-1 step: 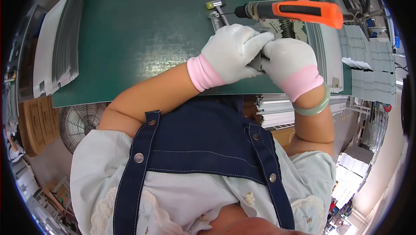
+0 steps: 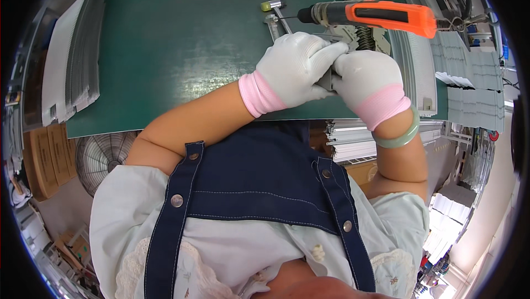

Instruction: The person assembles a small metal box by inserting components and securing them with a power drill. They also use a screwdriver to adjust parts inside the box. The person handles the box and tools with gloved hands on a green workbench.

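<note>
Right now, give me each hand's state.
Left hand: closed, holding a small grey piece.
Right hand: closed on the same piece, fingertips partly hidden.

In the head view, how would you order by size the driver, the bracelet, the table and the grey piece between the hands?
1. Table
2. Driver, perhaps enlarged by nearness to the camera
3. Bracelet
4. Grey piece, by visible part only; mostly hidden

Place: workshop
Workbench (image 2: pixel 165 34): green-topped, bearing a mallet (image 2: pixel 271 5)
Power tool: orange-and-black electric screwdriver (image 2: pixel 389 15)
Stock: thin panels (image 2: pixel 70 51) in stacks
Packaging: cardboard boxes (image 2: pixel 48 158)
</note>
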Available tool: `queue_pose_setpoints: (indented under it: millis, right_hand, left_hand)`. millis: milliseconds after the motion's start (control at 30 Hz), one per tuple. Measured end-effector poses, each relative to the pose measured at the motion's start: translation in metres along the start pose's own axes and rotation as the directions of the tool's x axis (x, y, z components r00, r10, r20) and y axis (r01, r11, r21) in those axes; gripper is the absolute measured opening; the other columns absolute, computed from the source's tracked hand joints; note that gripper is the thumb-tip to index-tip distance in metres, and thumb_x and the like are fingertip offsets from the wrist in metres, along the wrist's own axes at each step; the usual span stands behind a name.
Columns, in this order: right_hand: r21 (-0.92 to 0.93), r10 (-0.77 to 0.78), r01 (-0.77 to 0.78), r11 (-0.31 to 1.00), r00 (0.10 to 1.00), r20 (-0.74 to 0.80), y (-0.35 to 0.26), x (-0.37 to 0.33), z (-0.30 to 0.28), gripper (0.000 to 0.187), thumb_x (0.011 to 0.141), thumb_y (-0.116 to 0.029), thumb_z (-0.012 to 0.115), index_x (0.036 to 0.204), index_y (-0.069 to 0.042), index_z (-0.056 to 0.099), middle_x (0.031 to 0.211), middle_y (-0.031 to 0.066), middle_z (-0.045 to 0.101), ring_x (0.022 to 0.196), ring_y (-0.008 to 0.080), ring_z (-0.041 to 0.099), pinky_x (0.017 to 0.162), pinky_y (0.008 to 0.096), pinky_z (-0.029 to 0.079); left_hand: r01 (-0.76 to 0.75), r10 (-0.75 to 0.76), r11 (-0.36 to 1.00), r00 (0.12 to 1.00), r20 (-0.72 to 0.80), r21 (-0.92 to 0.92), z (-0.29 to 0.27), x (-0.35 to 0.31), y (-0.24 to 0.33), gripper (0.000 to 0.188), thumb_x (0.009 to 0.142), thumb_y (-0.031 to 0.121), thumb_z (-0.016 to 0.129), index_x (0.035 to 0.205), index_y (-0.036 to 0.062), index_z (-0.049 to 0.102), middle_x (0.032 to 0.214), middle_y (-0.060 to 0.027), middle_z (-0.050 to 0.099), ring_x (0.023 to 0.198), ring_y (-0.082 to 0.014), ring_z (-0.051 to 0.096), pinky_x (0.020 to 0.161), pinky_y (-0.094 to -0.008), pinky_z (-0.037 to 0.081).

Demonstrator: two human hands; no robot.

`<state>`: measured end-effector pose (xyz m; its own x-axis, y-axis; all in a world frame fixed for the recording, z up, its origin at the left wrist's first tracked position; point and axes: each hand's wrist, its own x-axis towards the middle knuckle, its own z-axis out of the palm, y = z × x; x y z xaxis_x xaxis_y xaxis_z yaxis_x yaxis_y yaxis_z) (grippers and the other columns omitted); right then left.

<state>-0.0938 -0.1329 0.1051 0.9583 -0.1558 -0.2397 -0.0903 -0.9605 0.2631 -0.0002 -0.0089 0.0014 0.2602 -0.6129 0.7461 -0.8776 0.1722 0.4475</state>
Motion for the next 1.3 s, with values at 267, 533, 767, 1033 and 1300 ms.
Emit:
queue_pose_setpoints:
  millis: [267, 533, 767, 1033, 1300]
  right_hand:
    - [0.275, -0.169, 0.225, 0.935, 0.962, -0.212, 0.027, -0.006, 0.038, 0.010, 0.079, -0.019, 0.070, 0.080, -0.011, 0.075, 0.074, 0.0099, 0.069, 0.069, 0.0320, 0.068, 0.062, 0.0429, 0.053]
    - [0.838, 0.297, 0.208, 0.504, 0.870, -0.394, 0.015, -0.035, 0.063, 0.014, 0.087, -0.010, 0.072, 0.099, -0.003, 0.076, 0.076, 0.0096, 0.070, 0.062, 0.0193, 0.066, 0.060, 0.0323, 0.052]
    - [0.972, 0.508, -0.004, 0.237, 0.853, -0.121, 0.005, -0.041, 0.057, 0.017, 0.092, -0.010, 0.070, 0.102, 0.004, 0.073, 0.066, 0.0005, 0.062, 0.060, 0.0026, 0.053, 0.056, 0.0215, 0.044]
    - [0.907, 0.516, -0.010, 0.422, 0.825, -0.231, 0.003, -0.037, 0.055, 0.017, 0.090, -0.010, 0.070, 0.101, 0.002, 0.074, 0.072, 0.0056, 0.069, 0.061, 0.0081, 0.061, 0.060, 0.0242, 0.049]
    - [0.728, 0.411, 0.090, 0.679, 0.775, -0.479, 0.001, -0.037, 0.056, 0.016, 0.087, -0.008, 0.071, 0.101, -0.001, 0.075, 0.085, 0.0156, 0.073, 0.074, 0.0273, 0.072, 0.070, 0.0322, 0.055]
  left_hand:
    - [-0.011, 0.011, 1.000, 1.000, 0.000, -0.002, 0.015, -0.001, 0.003, 0.079, 0.056, 0.025, 0.091, 0.126, 0.0051, 0.061, 0.095, -0.0105, 0.068, 0.088, -0.0323, 0.066, 0.078, -0.0432, 0.052]
    - [0.019, -0.017, 0.997, 1.000, -0.026, 0.074, 0.009, 0.001, -0.001, 0.083, 0.059, 0.034, 0.092, 0.129, 0.0039, 0.060, 0.100, -0.0105, 0.069, 0.090, -0.0309, 0.066, 0.081, -0.0424, 0.053]
    - [0.015, -0.014, 0.995, 1.000, -0.015, 0.101, 0.005, 0.003, 0.000, 0.083, 0.060, 0.035, 0.092, 0.130, 0.0033, 0.059, 0.099, -0.0114, 0.068, 0.090, -0.0318, 0.066, 0.080, -0.0421, 0.053]
    - [-0.006, 0.011, 0.998, 0.997, -0.071, 0.066, 0.010, 0.003, -0.003, 0.076, 0.064, 0.034, 0.090, 0.126, 0.0028, 0.061, 0.095, -0.0115, 0.069, 0.086, -0.0319, 0.067, 0.078, -0.0422, 0.053]
    - [-0.014, 0.017, 0.999, 0.996, -0.082, 0.041, 0.008, 0.003, -0.004, 0.072, 0.066, 0.032, 0.089, 0.125, 0.0027, 0.061, 0.093, -0.0114, 0.069, 0.085, -0.0316, 0.067, 0.077, -0.0419, 0.053]
